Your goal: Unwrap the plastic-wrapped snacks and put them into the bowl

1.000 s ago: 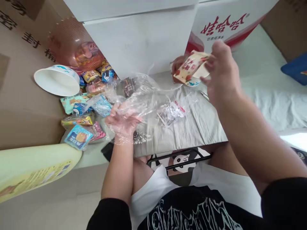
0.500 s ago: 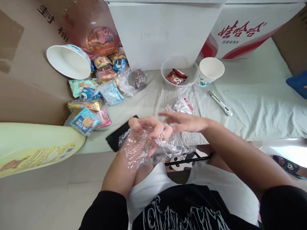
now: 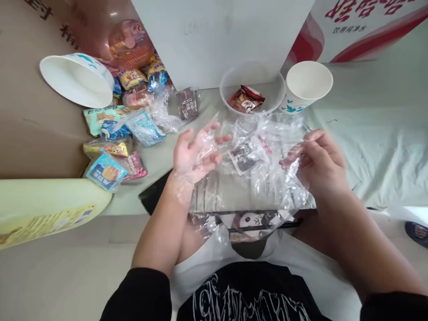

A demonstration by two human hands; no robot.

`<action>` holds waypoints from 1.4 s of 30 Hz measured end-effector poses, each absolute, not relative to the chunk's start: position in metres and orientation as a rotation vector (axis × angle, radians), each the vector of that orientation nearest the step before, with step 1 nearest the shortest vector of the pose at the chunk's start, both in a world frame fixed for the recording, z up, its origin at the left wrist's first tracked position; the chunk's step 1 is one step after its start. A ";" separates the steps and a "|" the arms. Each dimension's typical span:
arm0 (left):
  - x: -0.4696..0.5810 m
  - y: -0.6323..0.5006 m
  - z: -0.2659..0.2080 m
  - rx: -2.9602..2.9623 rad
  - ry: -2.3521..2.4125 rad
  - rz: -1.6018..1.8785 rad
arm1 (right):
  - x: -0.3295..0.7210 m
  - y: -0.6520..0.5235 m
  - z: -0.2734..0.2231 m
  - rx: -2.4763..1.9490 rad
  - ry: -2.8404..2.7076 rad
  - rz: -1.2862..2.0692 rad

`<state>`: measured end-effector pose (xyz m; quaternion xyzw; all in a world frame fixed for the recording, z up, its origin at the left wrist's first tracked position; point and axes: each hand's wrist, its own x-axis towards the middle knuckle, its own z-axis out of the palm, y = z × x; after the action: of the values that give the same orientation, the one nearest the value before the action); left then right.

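Note:
A thin sheet of clear plastic film (image 3: pixel 230 191) spreads between my hands above the lap and the front edge of the covered surface. My left hand (image 3: pixel 197 154) is open, palm up and fingers apart, with some film clinging around its fingers and wrist. Thumb and fingers of my right hand (image 3: pixel 323 162) are pinched on the film's right side, a little blurred. Through the film shows a small packet with dark contents (image 3: pixel 246 156). A clear round bowl (image 3: pixel 227 96) holding reddish-brown snack packets (image 3: pixel 246 100) stands just beyond, with a white paper cup (image 3: pixel 306 91) beside it.
Several wrapped snacks (image 3: pixel 107 171) pile up at left, near a tilted paper bowl (image 3: pixel 78 82). A phone (image 3: pixel 154 191) lies partly under my left forearm. A yellow bottle-like container (image 3: pixel 53 200) is at far left. White boxes (image 3: pixel 217 44) stand behind.
My hands have moved apart, the right one outward to the right. The film, bunched around my left hand before, is now stretched out. The view has shifted slightly.

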<state>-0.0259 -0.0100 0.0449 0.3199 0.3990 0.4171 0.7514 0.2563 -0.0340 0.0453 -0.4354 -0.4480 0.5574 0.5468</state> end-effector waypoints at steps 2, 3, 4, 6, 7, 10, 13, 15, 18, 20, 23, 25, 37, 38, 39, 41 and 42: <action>-0.022 -0.009 0.044 0.684 0.903 0.993 | 0.266 -0.033 0.032 -1.090 -0.930 1.191; -0.019 -0.010 0.044 0.683 0.905 1.040 | 0.270 -0.033 0.025 -1.143 -0.871 1.154; -0.015 -0.011 0.044 0.692 0.896 1.079 | 0.273 -0.034 0.019 -1.202 -0.824 1.129; -0.004 -0.016 0.044 0.747 0.868 1.067 | 0.277 -0.034 0.010 -1.294 -0.782 1.100; 0.003 -0.019 0.043 0.792 0.868 1.028 | 0.278 -0.034 0.006 -1.313 -0.780 1.086; 0.018 -0.023 0.038 0.899 1.009 0.903 | 0.280 -0.030 0.003 -1.311 -0.811 1.035; 0.021 -0.021 0.033 0.876 1.255 0.881 | 0.281 -0.026 0.007 -1.304 -0.827 0.977; 0.015 -0.016 0.030 0.828 1.364 0.964 | 0.283 -0.026 0.011 -1.288 -0.832 0.951; 0.002 -0.008 0.027 0.780 1.416 1.158 | 0.285 -0.027 0.017 -1.271 -0.868 0.990; -0.005 -0.005 0.025 0.766 1.401 1.209 | 0.286 -0.026 0.018 -1.275 -0.897 1.043; -0.010 -0.002 0.026 0.770 1.301 1.232 | 0.287 -0.020 0.013 -1.267 -0.911 1.068; -0.013 -0.003 0.029 0.808 1.165 1.246 | 0.289 -0.014 0.007 -1.243 -0.909 1.069; -0.016 -0.019 0.026 1.376 1.196 1.482 | 0.306 -0.002 -0.011 -1.256 -0.941 1.038; -0.014 -0.019 0.026 1.395 1.250 1.615 | 0.305 -0.003 -0.010 -1.236 -0.995 1.036; -0.013 -0.020 0.027 1.424 1.305 1.734 | 0.304 -0.005 -0.009 -1.225 -1.061 1.037; -0.010 -0.021 0.029 1.505 1.381 1.886 | 0.303 -0.007 -0.006 -1.247 -1.213 1.003; -0.009 -0.022 0.031 1.527 1.384 1.916 | 0.303 -0.008 -0.005 -1.280 -1.288 0.959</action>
<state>-0.0093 -0.0220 0.0306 0.5353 0.4854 0.6718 0.1630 0.3028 -0.0077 -0.0051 -0.5333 -0.5368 0.3995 0.5175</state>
